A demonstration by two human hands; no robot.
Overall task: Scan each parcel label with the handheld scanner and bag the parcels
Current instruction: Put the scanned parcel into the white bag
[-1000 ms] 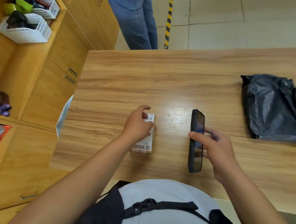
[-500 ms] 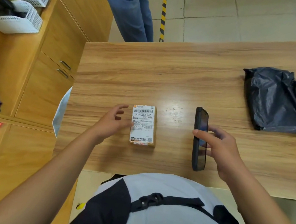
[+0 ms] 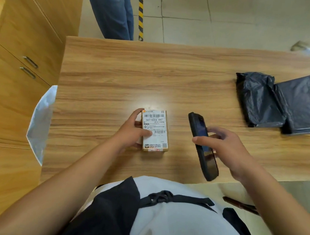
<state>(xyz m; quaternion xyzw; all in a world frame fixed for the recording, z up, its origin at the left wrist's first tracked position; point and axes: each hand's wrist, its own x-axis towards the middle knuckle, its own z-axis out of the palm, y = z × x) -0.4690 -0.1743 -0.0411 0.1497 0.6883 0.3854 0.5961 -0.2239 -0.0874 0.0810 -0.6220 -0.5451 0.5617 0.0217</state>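
Lying on the table: the parcel [image 3: 155, 130], a small brown cardboard box, sits label-up on the wooden table [image 3: 135, 77], near its near edge and a little left of centre.
Parcel axis: its long axis runs near to far, with the far end tipped slightly left; the large barcode end points far and the QR-code end points near.
Left hand: the left hand [image 3: 129, 133] grasps the parcel from its left long side, with the thumb [image 3: 146, 133] lying across the label [image 3: 155, 128] and a finger curled up at the far-left corner.
Label writing: "507-K503 447" sits under the top barcode, with a second barcode mid-label and a small orange square at the far-left corner; the Chinese print is too small to read.
Scanner: the scanner [image 3: 202, 147] is a dark handheld unit just right of the parcel and not touching it. Its long axis runs near to far, with the far end leaning left.
Right hand: the right hand [image 3: 227, 146] grips the scanner, thumb across its face and fingers wrapped behind.
Far right: two black plastic packages [image 3: 257, 101] lie side by side, touching.
Left edge: a white bag [image 3: 40, 122] hangs between the table and a wooden cabinet [image 3: 24, 46].
Beyond the table: a person in jeans [image 3: 112, 7] stands on the floor.
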